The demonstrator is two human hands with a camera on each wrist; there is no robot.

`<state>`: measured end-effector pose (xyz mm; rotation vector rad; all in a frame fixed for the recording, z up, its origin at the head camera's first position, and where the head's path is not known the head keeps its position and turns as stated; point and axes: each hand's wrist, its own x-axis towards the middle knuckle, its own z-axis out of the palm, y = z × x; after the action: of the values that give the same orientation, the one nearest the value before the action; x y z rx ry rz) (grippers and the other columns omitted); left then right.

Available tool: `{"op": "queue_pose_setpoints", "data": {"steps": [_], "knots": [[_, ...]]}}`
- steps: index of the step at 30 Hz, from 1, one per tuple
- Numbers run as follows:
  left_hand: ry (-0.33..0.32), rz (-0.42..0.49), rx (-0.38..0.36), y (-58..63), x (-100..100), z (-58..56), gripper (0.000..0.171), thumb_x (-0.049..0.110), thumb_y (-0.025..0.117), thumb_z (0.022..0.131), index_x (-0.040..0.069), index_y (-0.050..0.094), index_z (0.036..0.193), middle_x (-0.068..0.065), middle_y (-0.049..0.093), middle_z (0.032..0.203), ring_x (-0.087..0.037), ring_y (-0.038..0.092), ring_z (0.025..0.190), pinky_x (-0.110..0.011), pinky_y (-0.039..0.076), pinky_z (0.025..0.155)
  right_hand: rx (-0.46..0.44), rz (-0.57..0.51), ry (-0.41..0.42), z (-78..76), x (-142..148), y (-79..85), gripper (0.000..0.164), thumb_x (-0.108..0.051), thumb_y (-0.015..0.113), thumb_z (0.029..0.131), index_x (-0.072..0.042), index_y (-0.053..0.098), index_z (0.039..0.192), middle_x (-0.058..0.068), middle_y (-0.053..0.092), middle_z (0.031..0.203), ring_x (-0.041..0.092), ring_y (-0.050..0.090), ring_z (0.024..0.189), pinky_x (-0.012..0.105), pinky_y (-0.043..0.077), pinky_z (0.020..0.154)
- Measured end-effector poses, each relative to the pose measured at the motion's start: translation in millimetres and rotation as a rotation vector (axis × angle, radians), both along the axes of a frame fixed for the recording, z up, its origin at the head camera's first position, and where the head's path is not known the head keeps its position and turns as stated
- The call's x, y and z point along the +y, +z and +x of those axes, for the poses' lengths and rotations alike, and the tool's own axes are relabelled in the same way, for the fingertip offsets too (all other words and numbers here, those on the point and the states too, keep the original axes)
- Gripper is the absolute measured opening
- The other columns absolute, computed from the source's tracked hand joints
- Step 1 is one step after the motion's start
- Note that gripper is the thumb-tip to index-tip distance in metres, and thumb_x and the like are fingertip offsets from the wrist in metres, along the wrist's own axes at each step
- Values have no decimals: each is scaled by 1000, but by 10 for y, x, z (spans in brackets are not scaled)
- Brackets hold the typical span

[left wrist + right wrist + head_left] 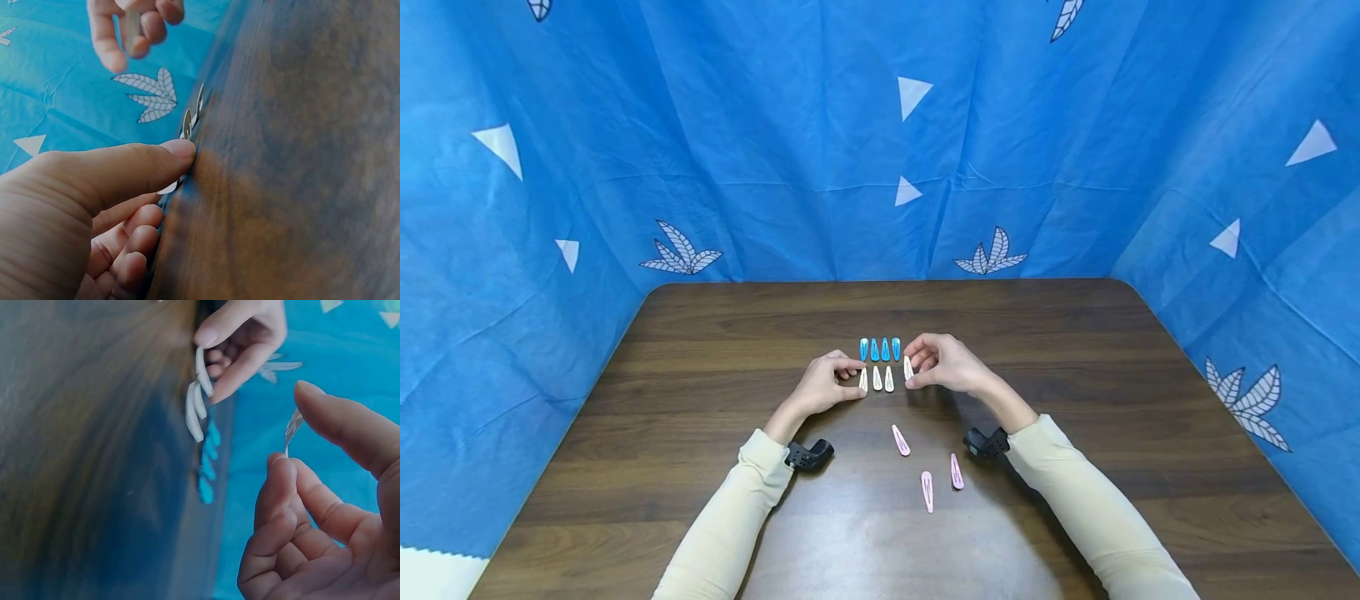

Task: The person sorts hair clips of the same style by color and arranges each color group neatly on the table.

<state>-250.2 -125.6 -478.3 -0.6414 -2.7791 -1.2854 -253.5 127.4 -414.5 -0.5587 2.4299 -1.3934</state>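
At the left end of a short row, my left hand (822,385) holds a white snap hair clip (863,381) by its two ends, thumb and index finger, down at the table. My right hand (952,364) pinches another white hair clip (292,428) between thumb and fingertips; the right wrist view shows it raised off the wood. Between the hands lie two more white hair clips (889,380), side by side and upright in the head view. Just behind them is a row of several blue hair clips (885,349), partly blurred in the right wrist view.
Three pink hair clips (927,492) lie scattered on the brown wooden table (700,400), nearer the person and between the forearms. A blue patterned cloth (820,133) hangs behind and on both sides. Each wrist wears a black camera band (809,455).
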Motion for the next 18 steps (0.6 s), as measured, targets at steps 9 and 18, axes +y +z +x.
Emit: {"op": "queue_pose_setpoints", "data": {"steps": [9, 18], "knots": [[-3, 4, -4, -6, -7, -1, 42, 15, 85, 72, 5, 74, 111, -3, 59, 85, -12, 54, 79, -24, 44, 74, -18, 25, 3, -143, -43, -187, 42, -3, 83, 72, 4, 62, 108, 14, 63, 91, 17, 57, 77, 25, 50, 68], [2, 0, -13, 13, -7, 8, 43, 15, 85, 72, 4, 73, 112, -3, 60, 86, -13, 54, 79, -24, 44, 73, -23, 80, -31, -173, -76, -310, 41, -5, 86, 69, 0, 64, 104, 13, 64, 88, 14, 56, 72, 25, 47, 61]]}}
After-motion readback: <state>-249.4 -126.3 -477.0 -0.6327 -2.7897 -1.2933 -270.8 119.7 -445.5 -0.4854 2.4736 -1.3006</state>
